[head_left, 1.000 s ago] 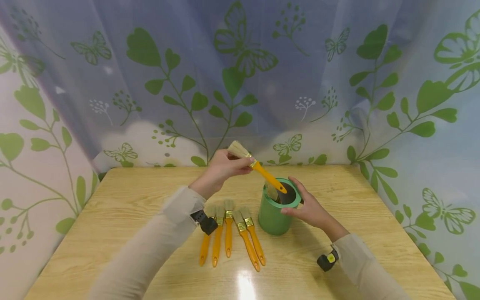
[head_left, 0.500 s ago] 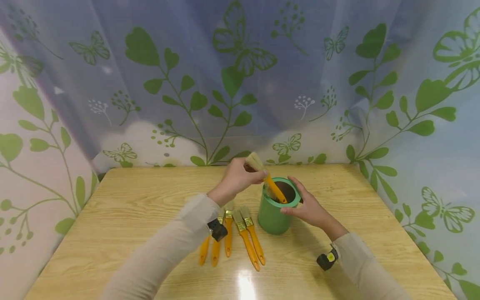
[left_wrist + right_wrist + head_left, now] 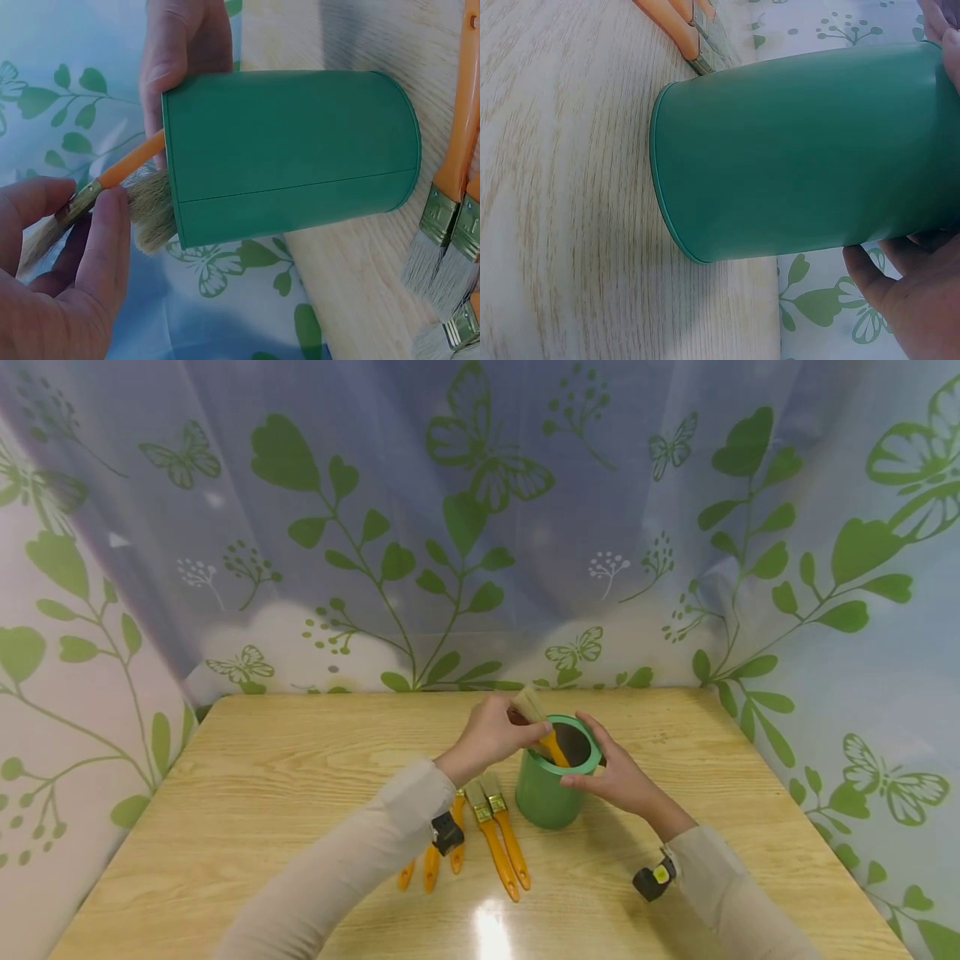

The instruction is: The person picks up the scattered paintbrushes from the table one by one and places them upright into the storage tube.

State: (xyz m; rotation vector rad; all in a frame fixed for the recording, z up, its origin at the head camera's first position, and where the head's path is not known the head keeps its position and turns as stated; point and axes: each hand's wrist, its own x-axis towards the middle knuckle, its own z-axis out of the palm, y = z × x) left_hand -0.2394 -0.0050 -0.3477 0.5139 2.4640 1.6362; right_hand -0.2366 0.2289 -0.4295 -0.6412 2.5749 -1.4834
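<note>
Now, handle-first in the green cylindrical can clasped by the right grip, an orange-handled, pale-bristled paintbrush is pinched by the left grip, apparently mid-insertion, with lowering and release called for.

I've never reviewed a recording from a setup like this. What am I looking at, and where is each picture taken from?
No machine here: you see a person's bare left hand and right hand. The wide picture comes from a head-worn camera looking down. The others come from the wrist cameras; they are turned sideways, so the can seems to lie down, though it stands upright on the table. Five brushes lie beside it, some partly hidden. The left hand pinches another brush, bristles up, handle pointing into the can. The right hand holds the can near its rim. More bristles show at its mouth.
</note>
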